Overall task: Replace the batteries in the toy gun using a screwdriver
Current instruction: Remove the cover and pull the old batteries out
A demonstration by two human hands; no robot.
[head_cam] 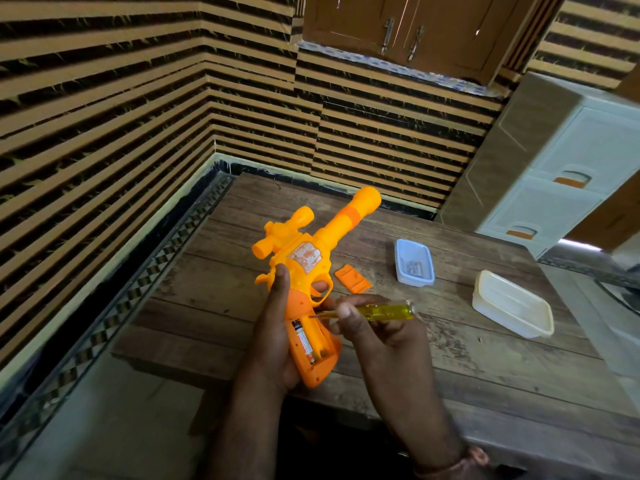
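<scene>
While the cover [352, 278] lies on the desk [450, 358] beside the toy gun [304, 271], one battery [305, 342] remains inside. Left hand [273, 341] fingers wrap the grip; right hand [374, 330] pinches the screwdriver [381, 311], tip at the compartment. Swapping and closing remain.

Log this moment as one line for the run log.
left hand grips toy gun | right hand holds screwdriver, tip at open compartment | battery inside | cover on table

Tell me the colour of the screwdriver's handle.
The screwdriver handle is translucent yellow, seen in the head view.
</scene>
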